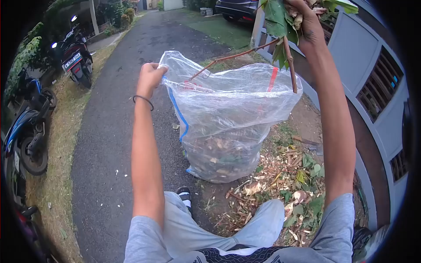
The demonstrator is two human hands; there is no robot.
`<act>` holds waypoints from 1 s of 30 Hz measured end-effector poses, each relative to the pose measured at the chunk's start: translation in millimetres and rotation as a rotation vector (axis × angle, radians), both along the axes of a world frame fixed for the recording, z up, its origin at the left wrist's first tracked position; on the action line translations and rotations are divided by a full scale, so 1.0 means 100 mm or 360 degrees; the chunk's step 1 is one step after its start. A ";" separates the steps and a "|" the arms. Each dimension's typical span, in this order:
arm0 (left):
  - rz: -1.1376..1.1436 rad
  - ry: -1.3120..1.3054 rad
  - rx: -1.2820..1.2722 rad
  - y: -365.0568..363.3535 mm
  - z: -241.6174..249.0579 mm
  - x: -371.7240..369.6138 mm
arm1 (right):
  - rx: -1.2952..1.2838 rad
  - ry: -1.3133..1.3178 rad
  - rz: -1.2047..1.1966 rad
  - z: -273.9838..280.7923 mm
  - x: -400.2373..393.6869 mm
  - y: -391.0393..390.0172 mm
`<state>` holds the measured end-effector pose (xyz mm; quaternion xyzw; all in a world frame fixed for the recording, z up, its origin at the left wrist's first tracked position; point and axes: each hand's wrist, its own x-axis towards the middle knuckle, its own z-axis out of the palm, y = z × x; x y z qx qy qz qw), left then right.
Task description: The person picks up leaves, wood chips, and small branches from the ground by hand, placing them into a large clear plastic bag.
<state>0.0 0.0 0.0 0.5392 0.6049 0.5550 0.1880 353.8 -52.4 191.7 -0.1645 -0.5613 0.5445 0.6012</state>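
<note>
A large clear plastic bag (223,118) with a blue edge and a red stripe stands upright, its lower part filled with leaves and wood scraps. My left hand (152,78) is closed on the bag's rim at the upper left. Raised at the upper right, above the bag's right side, my right hand (308,24) grips a bunch of green leaves (275,19) and twigs. One brown twig (289,63) hangs from the bunch to the bag's right rim, and a thinner one (232,56) reaches left over the bag's mouth.
Wood chips and leaves (285,188) lie on the ground right of the bag. Asphalt (105,162) runs along the left, with parked motorcycles (79,61) beyond the grass. A grey gate (355,57) stands at the right and a car (237,8) at the back.
</note>
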 end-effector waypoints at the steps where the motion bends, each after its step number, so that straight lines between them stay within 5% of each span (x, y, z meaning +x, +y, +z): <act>1: 0.0013 0.0007 -0.0010 -0.03 0.03 0.04 | 0.0029 0.0036 0.0130 -0.01 -0.01 0.08; 5: -0.0030 -0.0042 -0.0067 -0.09 0.07 0.02 | 0.0177 -0.0082 0.0218 -0.10 -0.11 0.49; 11: -0.0155 -0.0053 -0.0088 -0.11 0.12 0.11 | 0.0433 -0.0404 -0.0241 -0.28 -0.46 0.47; 19: -0.0218 -0.0076 -0.0079 -0.14 0.17 0.14 | 0.0572 -0.0225 -0.0443 -0.56 -0.93 0.60; 30: -0.0335 -0.0088 -0.0124 -0.32 0.30 0.28 | 0.0750 -0.0503 -0.1425 -0.99 -1.36 0.91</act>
